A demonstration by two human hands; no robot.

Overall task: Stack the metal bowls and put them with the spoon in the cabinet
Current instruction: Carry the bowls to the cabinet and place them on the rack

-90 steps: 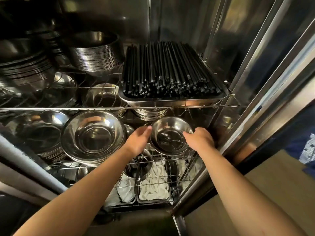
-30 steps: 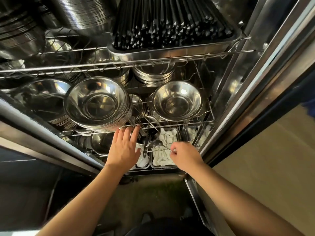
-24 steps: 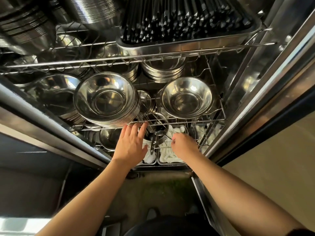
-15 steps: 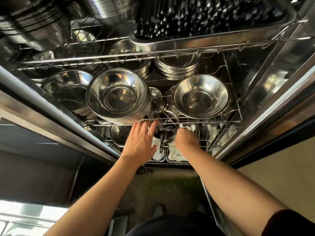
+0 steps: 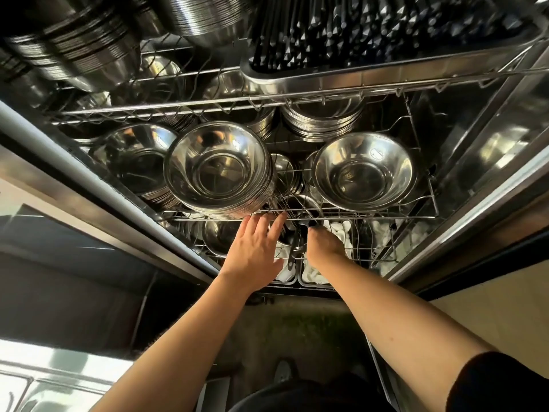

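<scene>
The stacked metal bowls (image 5: 364, 173) sit on the right of the cabinet's middle wire rack (image 5: 386, 217). Below that rack's front wire, my right hand (image 5: 323, 246) is curled shut on the spoon (image 5: 309, 223), of which only a dark tip shows past my fingertips. The spoon's tip is at the mouth of a small metal utensil pot (image 5: 292, 237) on the lower shelf. My left hand (image 5: 255, 251) is open with fingers spread, lying against the left side of that pot, holding nothing.
A taller stack of bowls (image 5: 218, 171) fills the middle rack's left-centre, with more stacks behind. A tray of black chopsticks (image 5: 371, 31) sits on the top rack. White items in trays (image 5: 315, 273) lie on the lower shelf. The steel door frame (image 5: 475, 203) stands at right.
The bowls were set on the middle rack and let go. My right hand took the spoon down to the lower shelf and pushed it toward the utensil pot; my left hand followed to the pot.
</scene>
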